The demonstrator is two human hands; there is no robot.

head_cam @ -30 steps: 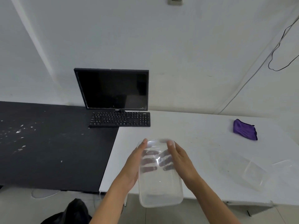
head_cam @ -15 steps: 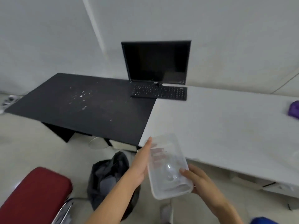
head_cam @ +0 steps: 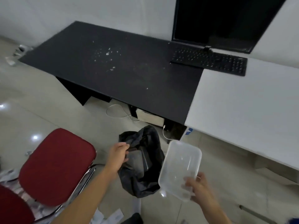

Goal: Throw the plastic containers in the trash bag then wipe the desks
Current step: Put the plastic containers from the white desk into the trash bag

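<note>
- Head view looks down on a black trash bag (head_cam: 142, 177) that stands on the tiled floor, just in front of the place where a black surface (head_cam: 129, 75) and a white surface (head_cam: 250, 102) meet edge to edge.
- At the bag's upper left rim is the left hand (head_cam: 118, 156). Its grip is curled and pinches the black plastic there, and the bag's mouth gapes upward.
- Lower right, the right hand (head_cam: 199, 189) holds a clear plastic container (head_cam: 181, 165) by its near short end, the grip pinching that end. The fingers are blurred, so how they lie cannot be told more finely.
- This container hangs in the air just to the right of the bag's mouth, outside the bag. It is tilted, its hollow side facing the camera.
- White crumbs (head_cam: 110, 54) lie scattered on the black surface.
- A black keyboard (head_cam: 210, 62) lies across the seam between the two surfaces, with a dark monitor (head_cam: 218, 21) just behind it.
- Left of the bag, beside the left forearm, stands a chair with a red seat (head_cam: 56, 164).
- A white cable (head_cam: 116, 114) curls on the floor under the black surface, and paper scraps (head_cam: 113, 215) lie on the floor at the bottom edge.
</note>
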